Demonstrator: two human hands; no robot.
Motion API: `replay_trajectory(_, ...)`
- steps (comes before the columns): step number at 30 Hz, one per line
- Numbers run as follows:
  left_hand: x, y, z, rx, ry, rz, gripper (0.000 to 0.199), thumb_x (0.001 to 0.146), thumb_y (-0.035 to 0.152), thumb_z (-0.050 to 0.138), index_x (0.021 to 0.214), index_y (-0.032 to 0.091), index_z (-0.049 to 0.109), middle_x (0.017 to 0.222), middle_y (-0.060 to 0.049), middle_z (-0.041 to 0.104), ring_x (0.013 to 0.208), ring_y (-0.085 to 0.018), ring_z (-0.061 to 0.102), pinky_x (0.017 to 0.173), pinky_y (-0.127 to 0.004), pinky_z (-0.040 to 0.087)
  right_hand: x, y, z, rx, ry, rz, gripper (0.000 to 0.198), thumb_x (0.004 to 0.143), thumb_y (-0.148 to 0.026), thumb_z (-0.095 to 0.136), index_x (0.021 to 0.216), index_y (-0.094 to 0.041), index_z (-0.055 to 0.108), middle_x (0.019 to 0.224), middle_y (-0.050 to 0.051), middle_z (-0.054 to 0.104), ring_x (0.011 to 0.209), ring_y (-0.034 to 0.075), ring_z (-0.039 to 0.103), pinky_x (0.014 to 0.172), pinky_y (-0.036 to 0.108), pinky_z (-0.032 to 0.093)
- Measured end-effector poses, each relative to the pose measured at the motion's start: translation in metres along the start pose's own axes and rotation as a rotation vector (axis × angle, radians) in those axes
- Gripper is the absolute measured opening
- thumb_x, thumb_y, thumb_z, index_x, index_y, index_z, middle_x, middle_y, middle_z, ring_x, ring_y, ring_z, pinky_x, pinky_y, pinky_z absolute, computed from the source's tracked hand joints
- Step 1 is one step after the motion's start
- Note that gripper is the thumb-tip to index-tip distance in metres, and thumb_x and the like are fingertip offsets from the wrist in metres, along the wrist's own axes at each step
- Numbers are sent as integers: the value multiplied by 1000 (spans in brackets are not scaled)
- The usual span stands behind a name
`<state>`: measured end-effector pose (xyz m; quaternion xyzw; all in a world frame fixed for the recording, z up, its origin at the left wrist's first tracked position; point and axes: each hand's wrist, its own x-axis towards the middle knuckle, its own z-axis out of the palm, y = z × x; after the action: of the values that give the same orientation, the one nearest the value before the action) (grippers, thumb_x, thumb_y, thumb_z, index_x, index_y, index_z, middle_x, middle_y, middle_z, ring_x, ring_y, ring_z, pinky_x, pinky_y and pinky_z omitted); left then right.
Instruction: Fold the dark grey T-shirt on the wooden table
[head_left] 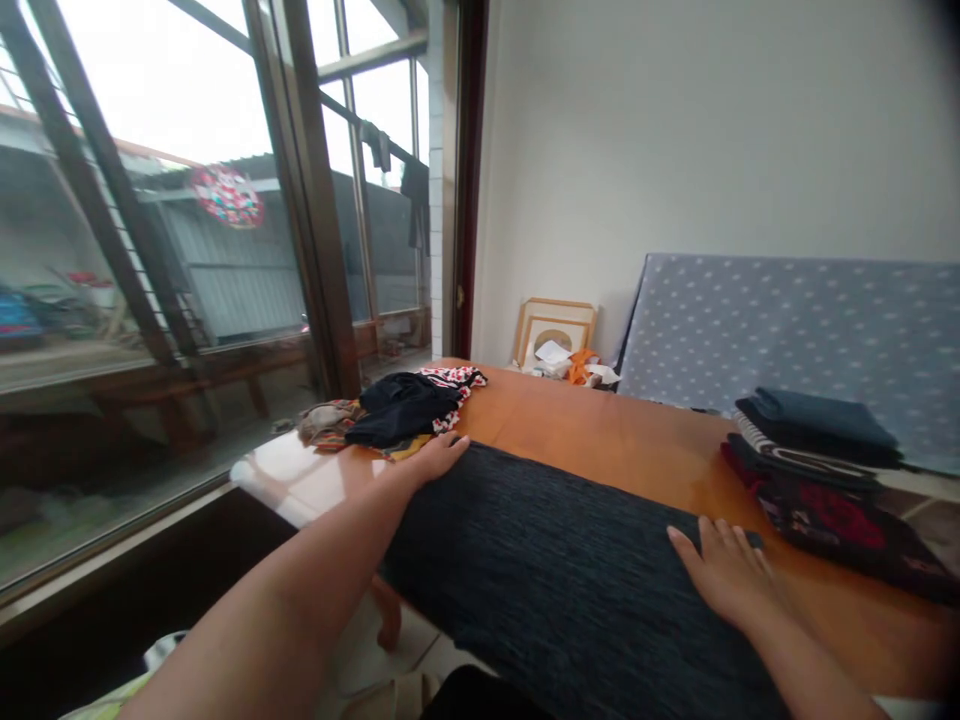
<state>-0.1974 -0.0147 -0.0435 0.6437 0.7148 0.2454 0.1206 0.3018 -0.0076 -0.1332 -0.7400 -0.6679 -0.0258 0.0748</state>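
A dark blue-grey heathered cloth garment [570,560] is spread across the table and hangs over its near edge towards me. My left hand [442,458] rests on the garment's far left corner, its fingers stretched out over the edge. On the far right part of the same cloth lies my right hand [724,570], palm down, with the thumb and fingers apart. Neither hand grips anything that I can see. What kind of garment it is cannot be told.
Folded clothes [817,470] are stacked on the right of the wooden table [600,430]. A loose heap of clothes [405,410] lies at the far left. Beyond stand picture frames [559,325] and a polka-dot cloth cover [787,340]. Large windows [150,250] line the left side.
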Motion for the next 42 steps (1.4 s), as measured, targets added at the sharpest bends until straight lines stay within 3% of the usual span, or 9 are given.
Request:
replay_trajectory(6,19,-4,-21,141,-25,-14,37,93,44,48,97,17,73,99,-9,74,98,-24,66,86,-30,48,3,1,6,36,26,-19,90,89,-69,21,148,-5,40,152,23,38,145,37,26,116,56,21)
replay_trajectory(9,35,1,-22,208,-24,-20,33,95,41,53,104,15,70,104,-9,70,99,-23,65,88,-35,50,4,1,7,49,31,-18,90,88,-70,21,148,-4,40,152,23,38,146,37,25,116,56,20)
replay_trajectory(14,56,22,-1,278,-80,17,35,94,37,59,124,17,59,125,-9,60,105,-22,62,89,-43,54,3,-1,7,56,37,-11,90,89,-69,20,150,-5,37,155,22,34,147,37,22,117,56,18)
replay_trajectory(22,64,41,28,378,-144,43,34,95,37,58,124,19,59,127,-10,59,106,-21,61,91,-43,53,-3,-4,1,62,20,-1,90,90,-69,17,151,-5,35,157,19,31,148,35,20,120,54,16)
replay_trajectory(27,64,40,33,435,-87,6,29,96,36,49,110,18,67,128,-17,59,125,-34,51,102,-55,40,-4,-6,-3,60,12,5,90,90,-68,17,152,-5,33,158,19,30,149,35,19,120,54,15)
replay_trajectory(32,57,42,36,456,-26,23,37,94,37,40,113,15,64,136,-22,53,132,-40,41,103,-63,32,-7,-8,-7,65,-1,8,90,91,-68,16,153,-5,32,158,18,29,149,35,19,120,53,16)
replay_trajectory(35,53,52,37,446,-3,86,37,94,34,39,113,15,64,132,-22,56,129,-39,45,104,-59,33,-7,-9,-9,71,-9,9,89,91,-67,17,153,-5,32,159,19,29,149,35,18,120,53,15)
replay_trajectory(39,40,79,49,384,-53,291,42,99,36,33,123,19,62,131,-15,60,127,-28,51,109,-41,35,-8,-10,-12,72,-24,16,89,91,-67,16,153,-5,31,159,18,27,149,34,17,120,53,15)
replay_trajectory(42,24,99,69,330,-148,484,51,100,49,32,139,25,53,147,-7,51,140,-22,40,116,-33,26,-10,-12,-16,76,-36,19,89,92,-67,16,154,-5,30,160,18,26,149,34,17,120,52,14)
